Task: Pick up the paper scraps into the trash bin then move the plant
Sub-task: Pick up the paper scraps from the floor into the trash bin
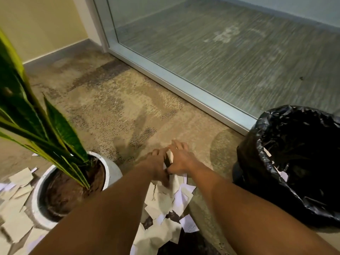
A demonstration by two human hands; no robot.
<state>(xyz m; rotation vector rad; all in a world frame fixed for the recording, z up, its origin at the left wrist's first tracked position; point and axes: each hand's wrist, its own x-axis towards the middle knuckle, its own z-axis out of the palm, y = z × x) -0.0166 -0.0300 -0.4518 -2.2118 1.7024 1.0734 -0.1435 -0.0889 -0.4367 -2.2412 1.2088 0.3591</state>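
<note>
Floor: mottled tan carpet (117,100) is filling the middle of the view, meeting a metal door sill (184,85) that is running from 12 o'clock down toward 3 o'clock; behind the glass, streaked grey flooring is blurring with motion.
Paper scraps: a loose heap (165,199) is lying at 6 o'clock between the forearms, with a second spread (16,196) at 8 o'clock beside the pot; the arms are covering part of the centre heap and the bottom edge is cutting both heaps off.
Left hand: the left hand (156,162) is reaching down just above centre, fingers bending against a few upright scraps (169,156); its fingertips are lying behind the paper, so how tightly it is gripping is hard to make out.
Right hand: the right hand (179,161) is pressing the same scraps from the other side, thumb curling in toward the left hand, fingers spreading onto the carpet.
Trash bin: a black-lined bin (294,162) is standing at 3 to 4 o'clock, mouth open, some scraps inside; the right edge is cropping it.
Plant: a snake plant (36,115) in a white pot (112,173) is standing at 8 o'clock, leaves running off the left edge.
Open room: bare carpet is stretching from the hands up toward 11 o'clock, and a strip is separating hands from bin.
</note>
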